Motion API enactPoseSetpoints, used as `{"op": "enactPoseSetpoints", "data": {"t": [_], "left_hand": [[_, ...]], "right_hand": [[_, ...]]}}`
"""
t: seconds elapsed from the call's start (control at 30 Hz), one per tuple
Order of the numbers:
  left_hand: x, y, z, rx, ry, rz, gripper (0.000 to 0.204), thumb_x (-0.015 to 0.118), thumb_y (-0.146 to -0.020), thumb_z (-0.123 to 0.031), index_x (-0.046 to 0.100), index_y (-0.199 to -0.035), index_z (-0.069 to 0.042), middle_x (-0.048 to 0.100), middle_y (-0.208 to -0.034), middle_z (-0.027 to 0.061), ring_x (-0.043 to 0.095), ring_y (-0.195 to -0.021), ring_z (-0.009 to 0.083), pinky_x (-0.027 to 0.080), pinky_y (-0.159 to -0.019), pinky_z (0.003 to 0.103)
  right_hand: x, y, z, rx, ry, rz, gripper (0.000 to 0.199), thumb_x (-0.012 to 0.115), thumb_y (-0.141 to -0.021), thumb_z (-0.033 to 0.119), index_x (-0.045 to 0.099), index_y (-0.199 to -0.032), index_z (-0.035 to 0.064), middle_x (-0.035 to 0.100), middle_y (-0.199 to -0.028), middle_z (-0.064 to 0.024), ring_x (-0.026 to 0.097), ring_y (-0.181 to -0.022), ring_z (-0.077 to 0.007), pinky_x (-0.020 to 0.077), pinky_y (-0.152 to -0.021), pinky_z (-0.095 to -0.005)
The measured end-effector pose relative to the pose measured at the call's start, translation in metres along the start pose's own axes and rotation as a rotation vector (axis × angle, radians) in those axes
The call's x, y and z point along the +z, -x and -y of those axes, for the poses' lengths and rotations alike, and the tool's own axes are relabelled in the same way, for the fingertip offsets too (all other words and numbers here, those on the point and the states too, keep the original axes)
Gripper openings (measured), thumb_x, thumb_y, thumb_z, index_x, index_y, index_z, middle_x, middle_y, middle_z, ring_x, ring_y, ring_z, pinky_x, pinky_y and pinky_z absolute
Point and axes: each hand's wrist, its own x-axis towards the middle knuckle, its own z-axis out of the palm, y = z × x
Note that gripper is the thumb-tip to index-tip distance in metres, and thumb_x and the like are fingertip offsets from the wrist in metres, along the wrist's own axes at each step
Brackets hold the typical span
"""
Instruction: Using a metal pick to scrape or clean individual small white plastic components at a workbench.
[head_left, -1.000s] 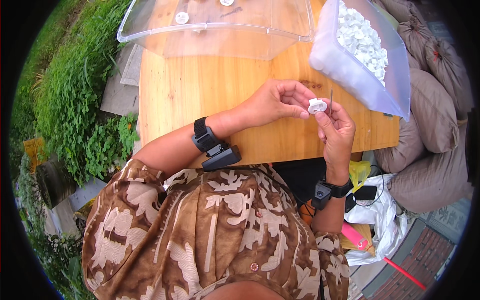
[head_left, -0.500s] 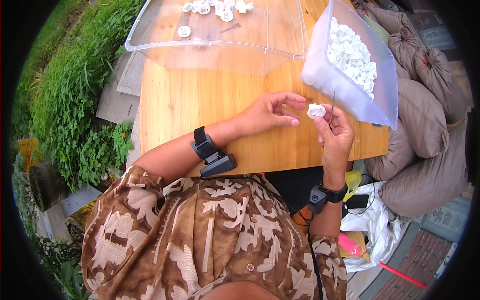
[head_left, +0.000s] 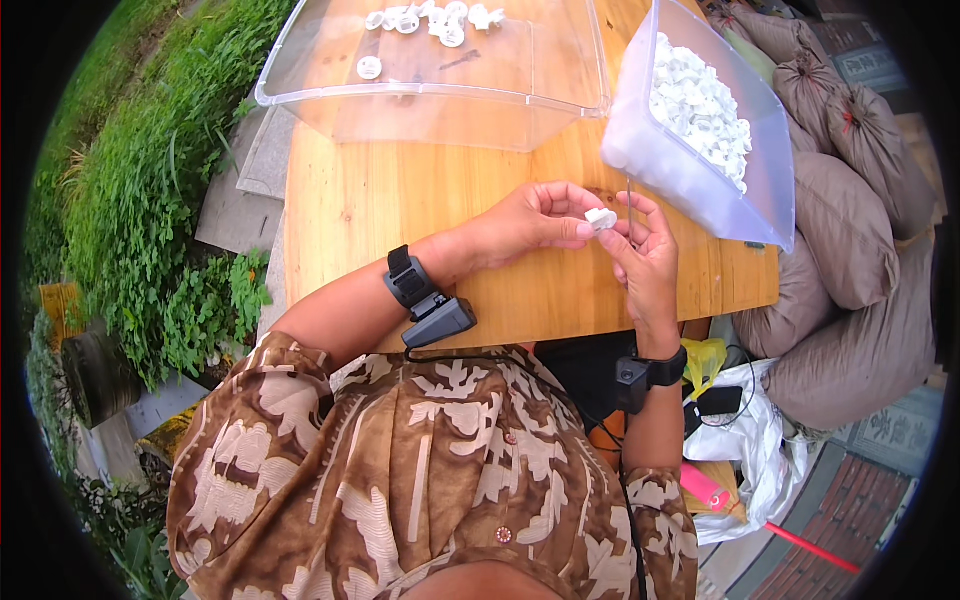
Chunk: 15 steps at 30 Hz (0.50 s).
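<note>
A small white plastic part [head_left: 600, 218] is between my two hands above the near part of the table. My left hand [head_left: 535, 222] pinches its left side with thumb and fingers. My right hand [head_left: 648, 262] touches its right side with the fingertips and also holds a thin metal rod [head_left: 629, 200], which points up and away from me. What tip the rod has is too small to make out. Several similar white parts [head_left: 452, 36] lie in a clear plastic bin [head_left: 430, 92] at the far left.
A translucent bin [head_left: 690, 205], tilted and heaped with white parts [head_left: 700, 115], stands on the right of the wooden table [head_left: 350, 210]. Stuffed brown sacks [head_left: 840, 230] are piled beyond the right edge. A white plastic bag [head_left: 745, 440] lies below right. Green plants [head_left: 150, 190] grow on the left.
My right hand has moved left with the white part and the rod. My left thumb and fingers, apart from the part before, have closed on it. The part has turned.
</note>
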Motion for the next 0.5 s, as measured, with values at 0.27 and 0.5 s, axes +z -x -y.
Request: {"op": "enactPoseSetpoints", "data": {"t": [0.27, 0.5], "left_hand": [[-0.003, 0.001, -0.005, 0.073, 0.031, -0.094, 0.033, 0.067, -0.087, -0.007, 0.057, -0.118, -0.005, 0.063, -0.114, 0.0058, 0.061, -0.106, 0.0153, 0.051, -0.091, 0.029], [-0.007, 0.003, -0.009, 0.006, 0.126, -0.111, 0.033, 0.068, -0.086, -0.007, 0.058, -0.117, -0.005, 0.063, -0.116, 0.0086, 0.062, -0.109, 0.0208, 0.054, -0.091, 0.031]], "right_hand": [[0.001, 0.014, -0.002, -0.202, 0.352, -0.230, 0.024, 0.057, -0.094, 0.013, 0.055, -0.115, 0.0024, 0.062, -0.077, -0.0027, 0.048, -0.056, -0.0042, 0.0385, -0.049, -0.0215], [0.016, 0.038, 0.000, -0.193, 0.593, -0.145, 0.012, 0.047, -0.097, 0.011, 0.054, -0.092, 0.0015, 0.060, -0.070, -0.0096, 0.058, -0.054, -0.0198, 0.0450, -0.051, -0.0321]]}}
